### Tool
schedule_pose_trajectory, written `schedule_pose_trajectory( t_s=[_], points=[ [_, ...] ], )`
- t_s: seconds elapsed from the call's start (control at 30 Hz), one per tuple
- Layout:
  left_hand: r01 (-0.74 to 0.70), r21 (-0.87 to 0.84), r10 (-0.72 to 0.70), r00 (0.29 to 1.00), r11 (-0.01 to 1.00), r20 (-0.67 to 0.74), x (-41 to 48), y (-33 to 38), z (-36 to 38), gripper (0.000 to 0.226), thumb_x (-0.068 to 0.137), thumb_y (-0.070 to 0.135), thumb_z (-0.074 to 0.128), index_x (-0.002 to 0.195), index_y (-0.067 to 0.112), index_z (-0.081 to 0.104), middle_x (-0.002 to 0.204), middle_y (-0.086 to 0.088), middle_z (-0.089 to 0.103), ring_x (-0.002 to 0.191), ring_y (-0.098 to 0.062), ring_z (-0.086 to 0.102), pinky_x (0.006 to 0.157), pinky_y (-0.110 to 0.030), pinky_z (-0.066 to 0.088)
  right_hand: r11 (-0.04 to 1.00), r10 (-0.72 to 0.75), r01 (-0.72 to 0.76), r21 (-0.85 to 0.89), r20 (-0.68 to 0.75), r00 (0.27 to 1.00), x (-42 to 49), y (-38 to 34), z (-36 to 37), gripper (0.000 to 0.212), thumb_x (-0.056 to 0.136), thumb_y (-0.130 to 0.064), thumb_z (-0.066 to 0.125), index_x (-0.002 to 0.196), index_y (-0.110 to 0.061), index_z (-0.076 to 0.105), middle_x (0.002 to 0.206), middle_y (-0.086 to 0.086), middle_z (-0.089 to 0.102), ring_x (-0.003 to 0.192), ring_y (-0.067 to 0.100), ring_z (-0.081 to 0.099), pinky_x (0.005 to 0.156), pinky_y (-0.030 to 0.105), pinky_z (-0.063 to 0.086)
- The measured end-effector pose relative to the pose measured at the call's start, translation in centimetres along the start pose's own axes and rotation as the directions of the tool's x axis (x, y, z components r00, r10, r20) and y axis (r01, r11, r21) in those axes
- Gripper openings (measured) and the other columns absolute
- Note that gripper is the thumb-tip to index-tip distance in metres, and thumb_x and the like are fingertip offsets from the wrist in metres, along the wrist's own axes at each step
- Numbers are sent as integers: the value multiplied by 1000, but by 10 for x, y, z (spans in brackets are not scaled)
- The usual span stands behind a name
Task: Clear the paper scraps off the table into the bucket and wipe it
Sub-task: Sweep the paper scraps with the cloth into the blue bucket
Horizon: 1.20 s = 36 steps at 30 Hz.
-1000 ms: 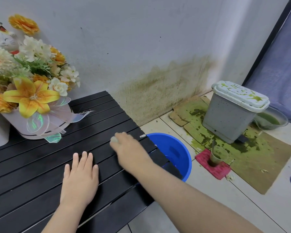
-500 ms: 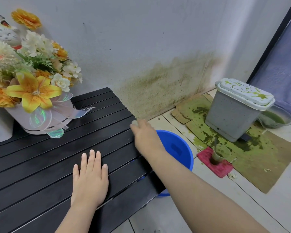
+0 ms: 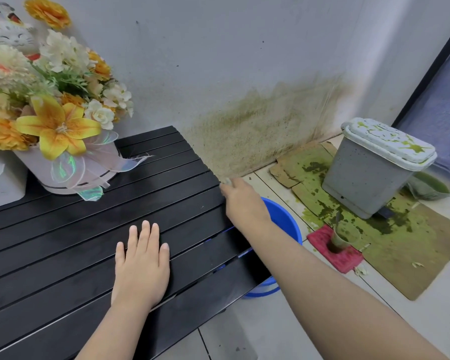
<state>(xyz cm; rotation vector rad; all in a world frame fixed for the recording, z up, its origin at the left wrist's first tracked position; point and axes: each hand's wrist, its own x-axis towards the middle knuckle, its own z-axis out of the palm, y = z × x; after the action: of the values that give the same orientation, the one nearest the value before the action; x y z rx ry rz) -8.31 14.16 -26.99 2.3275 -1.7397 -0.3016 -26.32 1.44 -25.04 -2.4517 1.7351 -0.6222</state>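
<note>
A black slatted table (image 3: 76, 242) fills the lower left. My left hand (image 3: 140, 266) lies flat on it, fingers stretched out, holding nothing. At the table's right edge, toward the far corner, my right hand (image 3: 244, 203) is closed on a small pale wad (image 3: 228, 181). Whether the wad is cloth or paper I cannot tell. A blue bucket (image 3: 286, 219) stands on the floor just below that edge, partly hidden by the table and my right forearm. No loose scraps show on the slats.
A flower arrangement (image 3: 63, 120) in a white pot and a white box (image 3: 0, 183) stand at the table's far left. On the floor to the right are a grey lidded bin (image 3: 374, 167), green-stained cardboard (image 3: 413, 255) and a cup (image 3: 344, 236) on a red sponge.
My right hand has slid along the table's right edge toward the far corner. A small white scrap seen by that edge a second ago is gone. My left hand stays flat.
</note>
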Motion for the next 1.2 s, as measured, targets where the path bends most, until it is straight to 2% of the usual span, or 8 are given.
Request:
schedule_pose_trajectory(
  t_s=[0.1, 0.17, 0.47, 0.67, 0.77, 1.0, 1.1, 1.2],
  points=[
    [-7, 9, 7, 1000, 1000, 2, 1, -2, 0, 54, 97, 34, 15, 147, 22, 1, 158, 5, -4, 146, -17, -10, 119, -41, -1, 945, -326, 327, -20, 25, 945, -29, -42, 17, 28, 86, -12, 50, 111, -3, 60, 116, 20, 56, 108, 40, 50, 82, 43, 49],
    [-9, 15, 9, 1000, 1000, 0, 2, -2, 0, 54, 97, 34, 16, 148, 21, 2, 159, 4, -4, 146, -18, -9, 119, -42, -1, 918, -382, 391, -68, 112, 917, -44, -54, 27, 40, 89, -36, 39, 113, -12, 61, 122, 16, 56, 115, 39, 48, 87, 46, 47],
    [-44, -15, 44, 999, 999, 1, -5, -2, -7, 54, 96, 37, 15, 147, 19, 13, 159, 2, 5, 146, -19, -2, 119, -42, 4, 983, 183, -181, -28, 172, 968, -10, 31, -18, 31, 96, -10, 40, 123, -15, 52, 119, 13, 46, 97, 34, 54, 69, 33, 39],
    [-130, 91, 129, 992, 987, 11, -47, -2, 3, 66, 88, 44, 8, 142, 14, 32, 152, -3, 31, 142, -26, 24, 112, -49, 25, 939, -339, 328, 100, 134, 931, -90, -15, -27, 43, 95, -40, 41, 127, -16, 56, 139, 15, 47, 125, 36, 47, 93, 44, 46],
    [-117, 78, 117, 993, 990, 10, -46, -3, 8, 72, 82, 48, -3, 147, 21, 14, 158, 4, 11, 146, -18, 4, 117, -42, 8, 855, -502, 518, 20, 279, 819, -102, -5, -12, 56, 87, -57, 38, 125, -22, 59, 139, 10, 50, 129, 37, 42, 99, 52, 38],
    [-85, 52, 83, 996, 995, 32, -47, -1, 6, 73, 78, 51, -9, 147, 27, -1, 156, 14, -8, 144, -9, -14, 118, -37, -4, 989, 53, -76, 126, 172, 984, -57, 52, -23, 36, 100, -26, 39, 134, -20, 49, 145, 10, 39, 121, 32, 48, 93, 41, 44],
    [-93, 35, 93, 996, 995, 12, -46, -3, 8, 71, 80, 51, -6, 147, 27, 3, 151, 18, -9, 144, -7, -12, 118, -37, -1, 967, -216, 195, 162, 124, 968, -70, 15, -26, 43, 94, -24, 35, 132, -14, 52, 143, 15, 44, 120, 35, 52, 93, 45, 48],
    [-102, 31, 102, 995, 994, 7, -46, -4, 9, 69, 83, 51, -2, 146, 27, 10, 151, 18, -3, 144, -7, -7, 117, -36, 1, 849, -528, 521, 81, 153, 836, -98, -22, -10, 35, 94, -32, 39, 123, -18, 52, 133, 9, 52, 117, 32, 49, 93, 48, 46]
  ],
)
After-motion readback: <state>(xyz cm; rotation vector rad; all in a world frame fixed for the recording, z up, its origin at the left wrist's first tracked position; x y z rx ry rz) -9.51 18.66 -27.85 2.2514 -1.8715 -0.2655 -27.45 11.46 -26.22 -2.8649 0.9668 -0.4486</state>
